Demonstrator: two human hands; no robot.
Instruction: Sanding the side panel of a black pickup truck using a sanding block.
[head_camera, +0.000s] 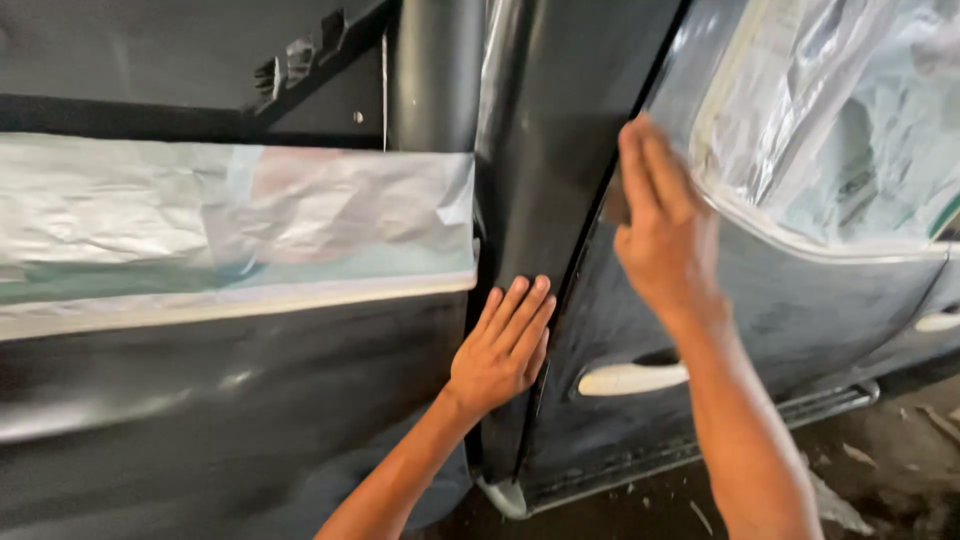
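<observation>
The left hand (503, 345) lies flat, fingers together, on the dark door edge (520, 200). At two o'clock from it, the right hand (660, 215) presses a small dark sanding pad (615, 203) against the rear door panel (800, 300), above the masked handle (632, 378).

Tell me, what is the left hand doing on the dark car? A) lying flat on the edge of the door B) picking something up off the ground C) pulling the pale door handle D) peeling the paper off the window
A: the left hand lies flat with its fingers stretched out on the edge of the dark car door, apart from the pale door handle.
</observation>
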